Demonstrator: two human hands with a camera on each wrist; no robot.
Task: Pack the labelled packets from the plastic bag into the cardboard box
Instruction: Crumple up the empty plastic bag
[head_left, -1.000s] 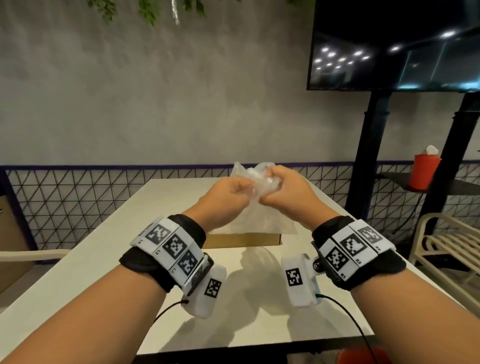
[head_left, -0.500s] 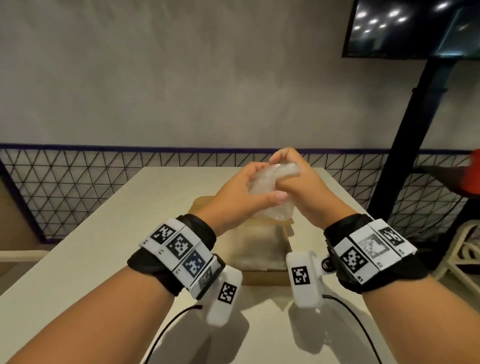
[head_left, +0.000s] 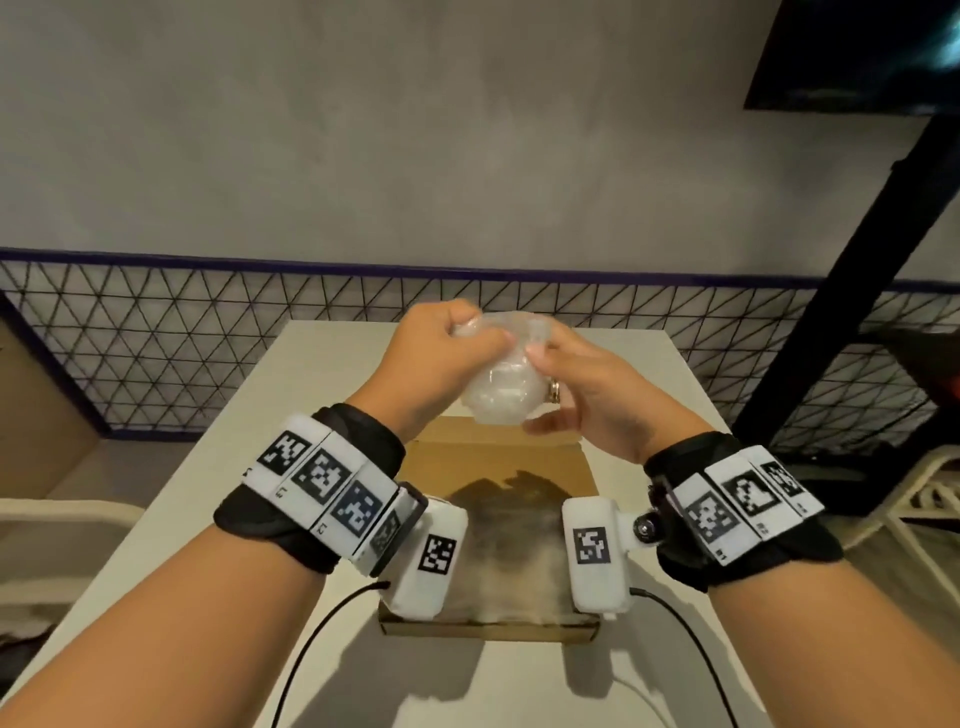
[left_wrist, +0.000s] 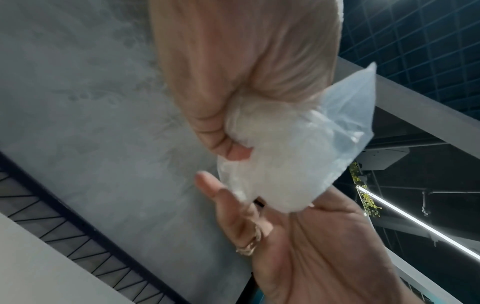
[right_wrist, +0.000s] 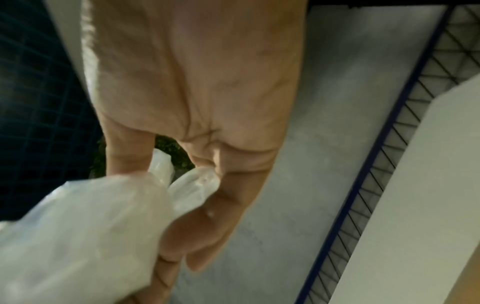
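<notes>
Both hands hold a crumpled clear plastic bag in the air above the open cardboard box. My left hand has its fingers curled tight round the bag's upper part; in the left wrist view it makes a fist over the bag. My right hand pinches the bag from the right, thumb on top, ringed finger beneath. The right wrist view shows its fingers nipping a fold of the plastic. Something pale and blurred lies in the box's near half; no labels are readable.
The box stands on a white table that runs to a grey wall with a black wire-mesh panel. A black stand post and a pale chair are at the right. Another seat is at the left.
The bag, which hung down to the box a second ago, is now squeezed into a small ball between both hands. The view has tipped down, and the whole box shows.
</notes>
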